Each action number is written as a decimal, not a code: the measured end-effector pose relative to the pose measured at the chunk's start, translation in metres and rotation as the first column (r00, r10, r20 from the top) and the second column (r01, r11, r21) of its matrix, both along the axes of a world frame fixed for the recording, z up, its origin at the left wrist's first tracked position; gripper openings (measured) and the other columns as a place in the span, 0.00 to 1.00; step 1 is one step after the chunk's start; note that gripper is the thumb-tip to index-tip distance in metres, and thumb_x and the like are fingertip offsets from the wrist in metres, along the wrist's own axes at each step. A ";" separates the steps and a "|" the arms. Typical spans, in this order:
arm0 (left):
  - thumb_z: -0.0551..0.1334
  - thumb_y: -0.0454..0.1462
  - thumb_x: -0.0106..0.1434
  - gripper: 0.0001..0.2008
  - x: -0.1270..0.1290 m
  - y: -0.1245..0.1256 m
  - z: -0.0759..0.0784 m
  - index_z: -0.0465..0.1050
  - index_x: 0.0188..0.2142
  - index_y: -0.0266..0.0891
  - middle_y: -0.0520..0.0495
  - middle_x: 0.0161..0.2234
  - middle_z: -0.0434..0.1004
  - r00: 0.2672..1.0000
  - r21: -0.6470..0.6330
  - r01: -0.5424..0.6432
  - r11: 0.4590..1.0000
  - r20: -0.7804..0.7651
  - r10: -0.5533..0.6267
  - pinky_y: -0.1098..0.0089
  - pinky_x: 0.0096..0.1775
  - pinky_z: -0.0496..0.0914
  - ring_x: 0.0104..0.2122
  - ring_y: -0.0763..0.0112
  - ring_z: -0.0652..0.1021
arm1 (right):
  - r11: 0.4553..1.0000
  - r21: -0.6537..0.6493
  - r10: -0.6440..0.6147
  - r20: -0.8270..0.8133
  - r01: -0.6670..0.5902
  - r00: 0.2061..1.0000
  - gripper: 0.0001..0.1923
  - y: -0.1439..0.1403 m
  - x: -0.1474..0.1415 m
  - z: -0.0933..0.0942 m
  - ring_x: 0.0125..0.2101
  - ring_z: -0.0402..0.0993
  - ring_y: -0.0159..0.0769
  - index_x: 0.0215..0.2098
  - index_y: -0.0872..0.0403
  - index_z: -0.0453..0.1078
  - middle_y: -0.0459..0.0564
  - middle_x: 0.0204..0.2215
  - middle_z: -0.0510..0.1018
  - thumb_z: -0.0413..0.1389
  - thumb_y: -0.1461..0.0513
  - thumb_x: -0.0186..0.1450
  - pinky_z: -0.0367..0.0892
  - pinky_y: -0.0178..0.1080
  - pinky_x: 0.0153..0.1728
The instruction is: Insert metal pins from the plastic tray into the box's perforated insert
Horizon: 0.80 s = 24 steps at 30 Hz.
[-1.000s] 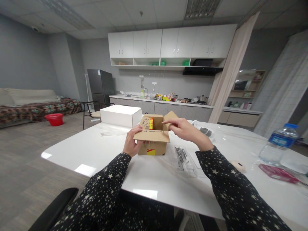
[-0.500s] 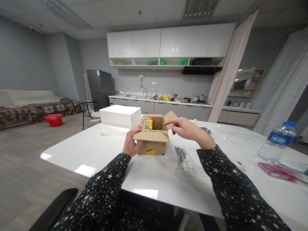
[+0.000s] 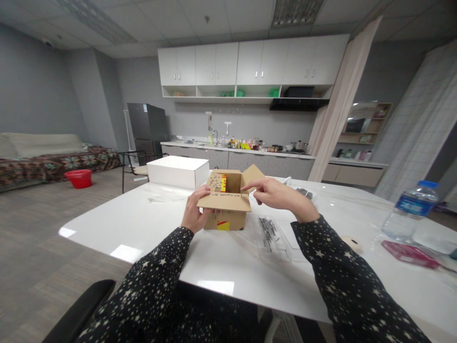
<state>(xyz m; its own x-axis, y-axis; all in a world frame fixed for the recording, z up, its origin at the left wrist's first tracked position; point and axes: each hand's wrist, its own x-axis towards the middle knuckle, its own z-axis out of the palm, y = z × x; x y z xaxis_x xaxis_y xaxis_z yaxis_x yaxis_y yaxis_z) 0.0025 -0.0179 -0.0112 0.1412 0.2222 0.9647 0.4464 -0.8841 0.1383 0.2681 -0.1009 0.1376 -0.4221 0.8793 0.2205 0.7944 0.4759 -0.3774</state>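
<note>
A small open cardboard box (image 3: 234,220) with red and yellow printed tape stands on the white table before me. Its near flap (image 3: 224,203) lies folded outward, bearing a row of small dark pieces, too small to name, along the crease. Many more dot the left flap (image 3: 215,182). My left hand (image 3: 194,207) grips the near flap at its left corner, thumb below. My right hand (image 3: 271,191) holds nothing visible; its index finger reaches toward the right end of the row, other fingers curled. Whether the fingertip touches a piece I cannot tell.
A clear plastic case (image 3: 271,238) with metal tool pieces lies right of the cardboard box. Behind on the left stands a white box (image 3: 177,171). Farther right are a water bottle (image 3: 410,209), a dark pink packet (image 3: 410,254) and a small pale round object (image 3: 352,243).
Both hands keep nearly the same place. My right index finger has shifted very slightly at the right end of the row; the left grip stays on the flap.
</note>
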 end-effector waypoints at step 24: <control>0.59 0.38 0.67 0.16 -0.002 0.001 -0.002 0.66 0.54 0.43 0.38 0.54 0.74 1.000 0.000 0.008 1.000 0.008 -0.008 0.47 0.59 0.68 0.59 0.53 0.73 | 0.994 -0.102 0.044 0.034 -0.040 0.998 0.27 0.003 0.003 -0.004 0.26 0.71 0.32 0.58 0.55 0.75 0.51 0.31 0.82 0.51 0.66 0.62 0.64 0.34 0.29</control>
<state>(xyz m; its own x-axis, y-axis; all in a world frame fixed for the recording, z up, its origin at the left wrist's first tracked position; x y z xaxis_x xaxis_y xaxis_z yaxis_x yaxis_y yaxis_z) 0.0002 -0.0167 -0.0130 0.1355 0.2211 0.9658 0.4387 -0.8874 0.1416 0.2713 -0.0975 0.1339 -0.4650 0.8778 0.1152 0.7886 0.4698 -0.3968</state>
